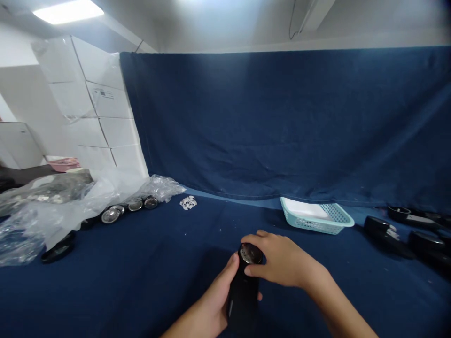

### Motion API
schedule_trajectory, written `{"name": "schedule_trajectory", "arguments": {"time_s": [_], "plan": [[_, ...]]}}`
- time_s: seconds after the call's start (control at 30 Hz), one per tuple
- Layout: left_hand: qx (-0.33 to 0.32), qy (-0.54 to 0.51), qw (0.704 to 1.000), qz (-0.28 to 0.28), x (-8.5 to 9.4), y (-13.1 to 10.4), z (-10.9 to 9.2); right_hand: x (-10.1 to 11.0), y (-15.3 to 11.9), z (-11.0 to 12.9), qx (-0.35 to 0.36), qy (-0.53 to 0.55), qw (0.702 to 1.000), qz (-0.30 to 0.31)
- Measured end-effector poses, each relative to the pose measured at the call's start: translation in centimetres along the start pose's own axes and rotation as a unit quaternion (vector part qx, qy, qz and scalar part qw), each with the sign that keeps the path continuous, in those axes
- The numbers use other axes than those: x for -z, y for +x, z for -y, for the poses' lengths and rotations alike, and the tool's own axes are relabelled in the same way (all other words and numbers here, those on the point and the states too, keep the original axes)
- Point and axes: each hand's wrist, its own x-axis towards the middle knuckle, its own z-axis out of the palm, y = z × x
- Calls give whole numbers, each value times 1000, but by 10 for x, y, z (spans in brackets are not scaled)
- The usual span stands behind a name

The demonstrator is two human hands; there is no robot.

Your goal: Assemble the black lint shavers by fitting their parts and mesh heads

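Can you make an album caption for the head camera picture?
The left hand holds a black device while the right hand grips its round, shiny top.

Before you, a dark blue curtain [282, 122] spans the middle and right of the frame. Above it you see a pale ceiling [218, 28], with a lit lamp [68, 11] at upper left; your blue-covered table [134, 281] fills the bottom.

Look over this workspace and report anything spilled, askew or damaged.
A small heap of white pieces sits loose on the blue cloth, outside any container, so it looks spilled, though it may be deliberate. The held black device shows no obvious damage.
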Motion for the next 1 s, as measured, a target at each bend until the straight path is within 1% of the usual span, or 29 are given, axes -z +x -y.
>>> {"name": "schedule_trajectory", "arguments": {"time_s": [0.1, 0.17, 0.23, 0.27, 0.4, 0.5, 0.57, 0.67, 0.83, 1.0], "plan": [[-5, -29, 999, 16, 2, 4, -2, -7, 11, -19, 16, 53, 998, 27], [-15, -46, 998, 29, 4, 7, -2, -12, 17, -32, 4, 72, 996, 55], [-17, -57, 998, 35, 5, 9, -2, -16, 21, -41, -16, 64, 996, 56], [-22, -59, 997, 40, 5, 9, -2, -18, 22, -43, -22, 56, 997, 47], [-62, -33, 996, 60, 4, 7, -2, -26, 24, -40, -52, 37, 998, 12], [-83, -11, 995, 48, 3, 6, -3, -36, 28, -31, -98, -10, 994, -36], [-96, -7, 995, 35, 4, 7, -5, -44, 31, -26, -113, -45, 990, -69], [-105, -11, 994, 19, 7, 8, -7, -56, 35, -21, -113, -66, 987, -96], [-89, -28, 996, -9, 10, 9, -10, -68, 38, -22, -112, -73, 983, -123], [-105, -21, 994, 6, 9, 6, -14, -74, 38, -26, -90, -53, 984, -145]]}}
